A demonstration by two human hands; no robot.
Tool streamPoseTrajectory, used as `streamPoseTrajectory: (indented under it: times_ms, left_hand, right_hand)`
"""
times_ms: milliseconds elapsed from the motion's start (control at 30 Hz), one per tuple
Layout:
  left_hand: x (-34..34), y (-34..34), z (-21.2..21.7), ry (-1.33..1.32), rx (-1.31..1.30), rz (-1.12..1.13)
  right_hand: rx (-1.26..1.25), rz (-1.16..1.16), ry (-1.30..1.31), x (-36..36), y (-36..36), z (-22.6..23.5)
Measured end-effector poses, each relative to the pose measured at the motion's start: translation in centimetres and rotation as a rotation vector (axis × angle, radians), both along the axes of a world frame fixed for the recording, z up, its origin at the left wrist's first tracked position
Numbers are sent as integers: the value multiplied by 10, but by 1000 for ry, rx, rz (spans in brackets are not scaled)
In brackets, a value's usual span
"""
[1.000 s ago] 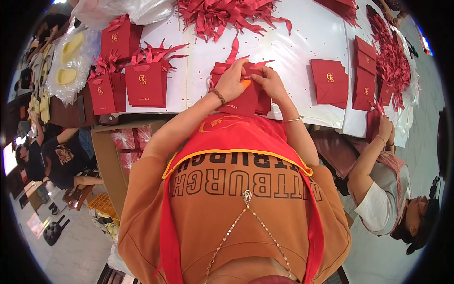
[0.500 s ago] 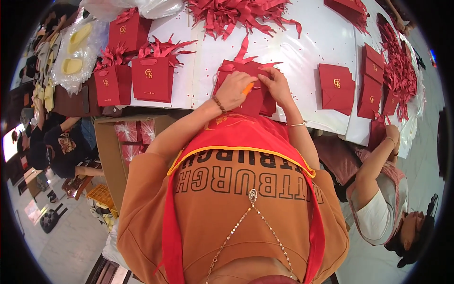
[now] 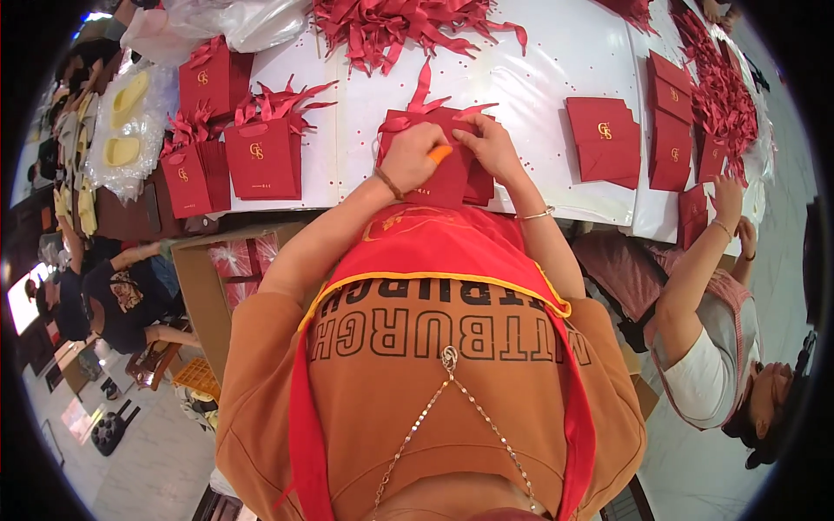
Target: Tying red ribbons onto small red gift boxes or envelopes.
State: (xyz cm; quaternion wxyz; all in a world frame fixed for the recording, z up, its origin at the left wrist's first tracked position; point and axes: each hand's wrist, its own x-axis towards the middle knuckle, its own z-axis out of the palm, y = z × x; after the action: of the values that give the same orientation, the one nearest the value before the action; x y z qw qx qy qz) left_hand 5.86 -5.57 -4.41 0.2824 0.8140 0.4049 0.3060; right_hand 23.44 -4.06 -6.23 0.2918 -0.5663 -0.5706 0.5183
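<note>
A flat red paper gift bag lies before me at the table's near edge, on top of other red bags. My left hand is closed over the bag's upper left part, its fingers curled on the paper; an orange cover sits on one digit. To its right, my right hand is pinched at the bag's upper edge. Whatever lies between its fingertips is too small to make out. A red ribbon sticks up beyond the bag's top edge.
Beyond my hands lies a heap of red ribbons. Finished-looking bags with ribbons stand at left; flat red bags lie at right. An open carton is below the table's left part. A co-worker handles a bag at right.
My hands stay on the same bag, with the right fingertips slightly lower against it. The whole view has shifted a little. The co-worker's hand at right has moved up from the bag there.
</note>
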Motion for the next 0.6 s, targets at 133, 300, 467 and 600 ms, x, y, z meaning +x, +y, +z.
streamPoseTrajectory:
  times_ms: [133, 300, 467, 600]
  left_hand:
    - [-5, 16, 7, -215, -577, 243]
    - [-2, 16, 9, -347, -715, 318]
    - [-1, 17, 7, -209, -561, 331]
    - [1, 18, 11, -162, -451, 346]
  right_hand:
    - [-55, -6, -41, -4, 0, 24]
    - [-124, 39, -69, -5, 4, 28]
    - [-68, 40, -65, -9, 5, 28]
    - [-33, 42, -67, -9, 5, 24]
